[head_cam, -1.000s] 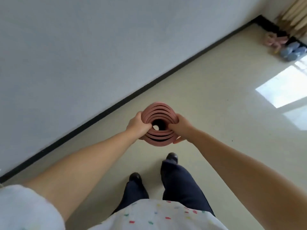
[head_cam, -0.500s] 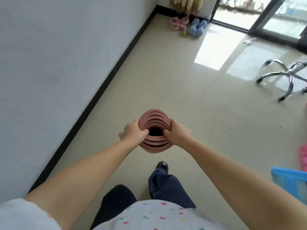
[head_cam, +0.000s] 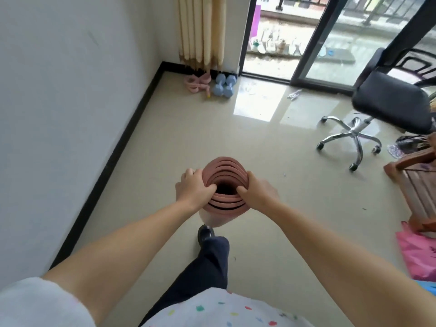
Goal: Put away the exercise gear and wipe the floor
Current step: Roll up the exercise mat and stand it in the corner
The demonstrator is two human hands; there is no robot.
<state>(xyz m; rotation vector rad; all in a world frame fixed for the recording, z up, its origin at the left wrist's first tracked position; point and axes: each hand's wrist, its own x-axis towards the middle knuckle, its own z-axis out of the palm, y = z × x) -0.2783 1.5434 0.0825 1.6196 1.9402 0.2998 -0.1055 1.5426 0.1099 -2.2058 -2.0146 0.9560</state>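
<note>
— Where is the mat?

— The rolled mat (head_cam: pixel 226 185) stands on end between both hands, its open spiral facing up, held above the floor (head_cam: pixel 165 161).

— And the fingers?

— The left hand (head_cam: pixel 193 188) grips the roll's left side, thumb hooked over the rim into the hollow. The right hand (head_cam: pixel 257 193) clasps the right side the same way, thumb at the inner coils.

— Anything beyond the fingertips?

— Far ahead, two blue dumbbells (head_cam: pixel 224 87) lie just beside pink bands (head_cam: pixel 197 82) below the curtain (head_cam: pixel 200 29). An office chair (head_cam: pixel 387 100) stands off to the right.
</note>
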